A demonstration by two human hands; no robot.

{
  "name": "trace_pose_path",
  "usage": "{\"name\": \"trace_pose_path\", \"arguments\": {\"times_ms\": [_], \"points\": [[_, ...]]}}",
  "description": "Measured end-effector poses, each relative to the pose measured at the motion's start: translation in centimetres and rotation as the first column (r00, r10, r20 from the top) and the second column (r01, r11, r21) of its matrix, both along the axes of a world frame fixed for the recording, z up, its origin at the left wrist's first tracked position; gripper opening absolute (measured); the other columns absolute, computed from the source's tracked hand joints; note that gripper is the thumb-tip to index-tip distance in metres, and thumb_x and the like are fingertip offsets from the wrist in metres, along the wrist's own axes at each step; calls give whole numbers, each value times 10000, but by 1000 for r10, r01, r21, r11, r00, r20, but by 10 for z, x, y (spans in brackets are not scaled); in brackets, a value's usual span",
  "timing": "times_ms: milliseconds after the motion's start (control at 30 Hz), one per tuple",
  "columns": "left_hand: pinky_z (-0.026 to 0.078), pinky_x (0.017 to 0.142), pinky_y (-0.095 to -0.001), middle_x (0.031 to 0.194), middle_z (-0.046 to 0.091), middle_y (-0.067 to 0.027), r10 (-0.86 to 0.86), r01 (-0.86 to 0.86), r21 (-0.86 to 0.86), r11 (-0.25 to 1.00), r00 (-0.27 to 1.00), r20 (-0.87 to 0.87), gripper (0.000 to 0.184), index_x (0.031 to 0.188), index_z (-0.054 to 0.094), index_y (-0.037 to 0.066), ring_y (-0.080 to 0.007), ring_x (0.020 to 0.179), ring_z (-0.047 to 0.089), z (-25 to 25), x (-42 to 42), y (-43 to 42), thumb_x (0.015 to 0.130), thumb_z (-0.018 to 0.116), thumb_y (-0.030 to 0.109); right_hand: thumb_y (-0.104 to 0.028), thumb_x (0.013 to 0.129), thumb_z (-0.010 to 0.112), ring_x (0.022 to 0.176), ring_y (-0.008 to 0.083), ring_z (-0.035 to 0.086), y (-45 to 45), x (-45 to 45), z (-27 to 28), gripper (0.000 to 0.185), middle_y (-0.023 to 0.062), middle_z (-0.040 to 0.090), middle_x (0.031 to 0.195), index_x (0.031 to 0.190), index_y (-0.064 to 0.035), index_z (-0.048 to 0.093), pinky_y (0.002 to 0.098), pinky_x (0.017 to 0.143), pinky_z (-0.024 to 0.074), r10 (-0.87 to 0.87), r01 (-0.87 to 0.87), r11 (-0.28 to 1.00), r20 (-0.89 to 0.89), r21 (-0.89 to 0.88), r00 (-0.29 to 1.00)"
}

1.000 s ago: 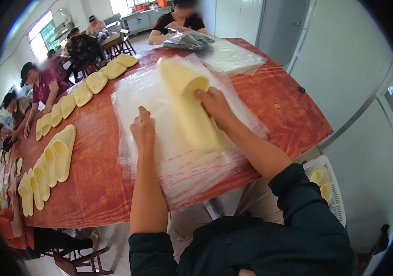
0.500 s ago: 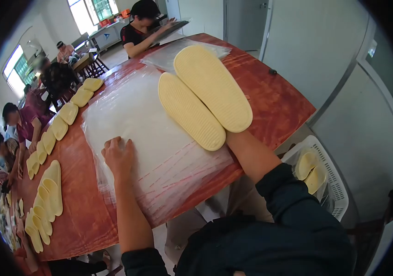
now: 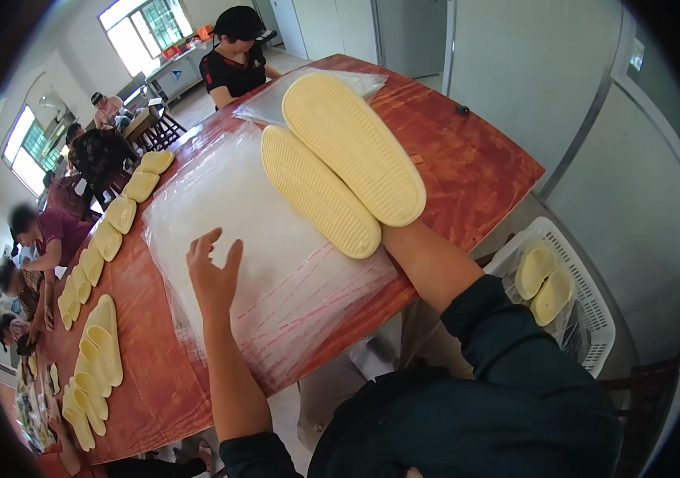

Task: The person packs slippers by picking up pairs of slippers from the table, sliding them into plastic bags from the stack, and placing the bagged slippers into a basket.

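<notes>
A pair of pale yellow slippers (image 3: 352, 163) is held up with ribbed soles facing me, one beside the other. My right hand (image 3: 394, 234) is behind them; only its wrist end shows and its fingers are hidden. My left hand (image 3: 214, 271) is open, thumb and fingers apart, over the left part of a stack of clear plastic bags (image 3: 204, 191). Red printed lines run across the near end of the bags. No object is in the left hand.
Rows of yellow slippers (image 3: 121, 215) line the left of the red-brown table (image 3: 475, 171). At right, a white basket (image 3: 599, 319) holds bagged slippers (image 3: 551, 295). A person (image 3: 232, 60) sits at the far edge; several others work along the left.
My left hand has shifted slightly right and its fingers look more raised. The slippers have moved a little left in view. The far person has lowered a raised flat item, now out of sight.
</notes>
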State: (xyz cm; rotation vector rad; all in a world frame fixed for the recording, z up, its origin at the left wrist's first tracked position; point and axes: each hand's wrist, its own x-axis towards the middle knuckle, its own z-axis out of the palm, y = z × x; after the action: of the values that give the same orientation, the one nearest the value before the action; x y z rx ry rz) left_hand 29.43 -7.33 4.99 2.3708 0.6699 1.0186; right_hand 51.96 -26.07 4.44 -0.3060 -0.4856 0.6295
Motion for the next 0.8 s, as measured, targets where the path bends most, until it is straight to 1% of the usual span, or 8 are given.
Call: {"name": "trace_pose_path", "arguments": {"times_ms": [67,167,433,533,600,633,700,800], "points": [[475,863,-376,1153,650,-113,-113,114,16,993,991,-76,475,1186,662,43,-257,1052,576,7,3,-17,794,798,274,-247,1016,580,1115,236,662,-6,-5,10,411,141,625,1291,1373,-49,529,362,917,590,-29,29,999,3,14,1000],[469,928,-408,1136,637,-136,-199,239,108,965,936,-291,515,1127,679,4,-321,1062,572,-9,8,-28,690,819,237,-247,1016,580,1131,237,653,-16,-10,25,421,142,616,1305,1381,-48,520,363,932,583,-85,85,996,3,23,996],[463,946,-395,1036,657,-141,-148,161,38,986,963,-227,341,1043,708,-9,-320,1035,587,-10,14,-39,757,724,176,-249,1016,581,1173,237,631,-43,-21,66,447,145,593,1344,1404,-44,497,365,974,566,-188,189,982,-56,14,981],[471,930,-389,1019,661,-138,-132,141,26,990,966,-221,305,1037,712,-2,-310,1017,599,-8,13,-42,777,705,158,-250,1016,581,1189,238,623,-53,-26,87,457,147,585,1358,1412,-42,488,366,990,559,-183,159,981,-275,-108,944],[479,900,-390,1007,659,-137,-201,223,113,968,963,-181,298,1025,709,-5,-305,1009,606,-6,13,-44,776,708,158,-250,1015,584,1189,237,623,-49,-26,87,458,147,585,1357,1411,-40,489,367,992,558,-168,-19,957,-608,-289,776],[479,900,-390,1007,659,-137,-203,226,113,968,962,-184,298,1025,709,-5,-305,1009,606,-5,14,-47,776,708,158,-247,1011,585,1185,257,628,-32,-20,55,455,163,587,1355,1402,-30,498,382,978,567,-194,157,975,-262,-157,945],[490,866,-392,1014,660,-134,-158,219,218,951,951,-265,297,1029,708,2,-295,985,619,-4,14,-54,779,716,164,-243,1008,586,1181,276,633,-25,-20,42,452,179,589,1352,1393,-19,507,396,964,576,-272,270,962,113,32,956],[490,852,-401,970,661,-135,-170,192,69,979,955,-241,217,964,711,8,-299,948,624,-7,17,-52,812,705,163,-247,1005,592,1184,273,633,-24,-10,32,459,179,589,1354,1394,-18,507,391,961,578,-206,192,976,139,105,969]]}}
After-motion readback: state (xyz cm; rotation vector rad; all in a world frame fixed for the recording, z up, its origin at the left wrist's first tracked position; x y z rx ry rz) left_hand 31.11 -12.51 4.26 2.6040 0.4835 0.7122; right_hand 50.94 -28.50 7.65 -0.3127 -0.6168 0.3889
